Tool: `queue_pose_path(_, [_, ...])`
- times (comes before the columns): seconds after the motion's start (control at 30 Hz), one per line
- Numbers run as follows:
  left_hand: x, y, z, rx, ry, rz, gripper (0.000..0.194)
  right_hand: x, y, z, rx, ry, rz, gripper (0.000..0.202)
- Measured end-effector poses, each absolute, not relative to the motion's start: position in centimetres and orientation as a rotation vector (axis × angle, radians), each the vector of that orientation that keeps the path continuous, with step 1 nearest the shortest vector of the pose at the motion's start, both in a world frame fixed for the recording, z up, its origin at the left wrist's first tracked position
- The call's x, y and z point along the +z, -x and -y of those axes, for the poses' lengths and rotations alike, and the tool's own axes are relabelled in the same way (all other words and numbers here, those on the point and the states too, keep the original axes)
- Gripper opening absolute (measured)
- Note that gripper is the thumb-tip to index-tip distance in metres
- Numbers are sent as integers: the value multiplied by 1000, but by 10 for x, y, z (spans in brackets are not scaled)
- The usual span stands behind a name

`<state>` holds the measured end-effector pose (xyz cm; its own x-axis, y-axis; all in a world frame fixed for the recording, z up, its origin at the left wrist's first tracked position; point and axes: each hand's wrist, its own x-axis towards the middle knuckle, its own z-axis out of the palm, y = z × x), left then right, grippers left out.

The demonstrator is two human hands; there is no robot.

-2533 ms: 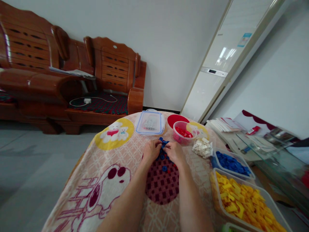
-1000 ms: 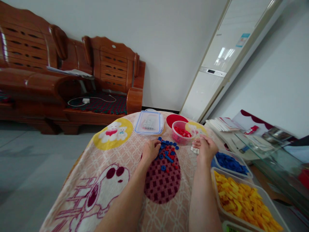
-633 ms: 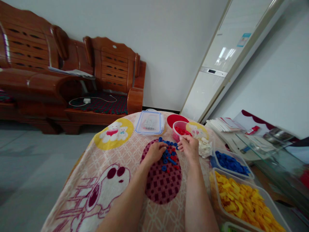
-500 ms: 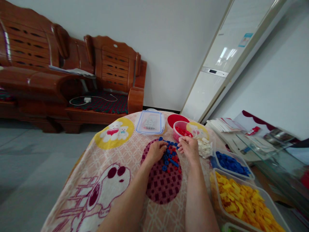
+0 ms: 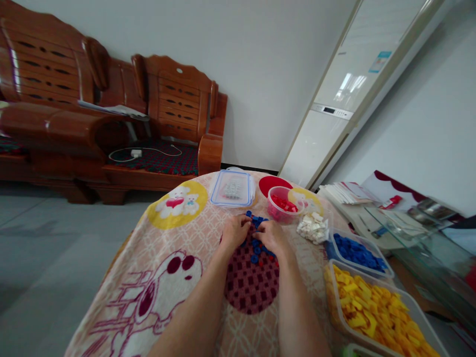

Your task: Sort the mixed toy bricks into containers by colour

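Observation:
Small blue plastic pieces [image 5: 254,259] and a few red pieces [image 5: 261,264] lie loose on the dark red oval of the tablecloth [image 5: 252,292]. My left hand [image 5: 235,231] is at the left edge of this pile, its fingers curled inward and partly hidden. Opposite it, my right hand [image 5: 271,235] reaches over the pile with bent fingertips down among the blue pieces. Only a narrow gap with blue pieces separates the two hands. What either hand pinches is too small and covered to make out.
A clear lidded box [image 5: 231,188] stands at the back. To the right are a pink tub of red pieces [image 5: 282,210], a heap of white pieces [image 5: 313,227], a box of blue pieces [image 5: 359,253] and a larger box of yellow pieces [image 5: 379,312]. A wooden sofa [image 5: 178,104] stands beyond.
My right hand has moved left and down from beside the red tub onto the pile, now covering part of it. My left hand has shifted slightly left.

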<state>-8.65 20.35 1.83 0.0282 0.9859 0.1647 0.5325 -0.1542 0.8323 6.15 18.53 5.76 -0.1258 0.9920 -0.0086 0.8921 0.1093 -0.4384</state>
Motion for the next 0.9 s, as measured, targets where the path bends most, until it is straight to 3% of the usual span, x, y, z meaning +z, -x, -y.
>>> queue_pose_path(0.17, [20,87,-203,1009,-1751,-1538,25,60,-64,-184,532,1814,2035,22])
queue_pose_path(0.47, [21,87,-202,1000,-1743,-1560,25,76,-99,-182,1013,1445,1196,35])
queue_pose_path(0.57, [20,87,-202,1003,-1730,-1557,25,84,-122,-182,884,1286,871,39])
queue_pose_path(0.7, [20,87,-202,998,-1724,-1569,25,87,-155,-178,479,1154,442,29])
queue_pose_path(0.8, [19,87,-203,999,-1720,-1570,25,86,-171,-173,166,1151,293,47])
queue_pose_path(0.9, [16,86,-203,1006,-1720,-1571,25,85,-174,-172,63,1211,337,57])
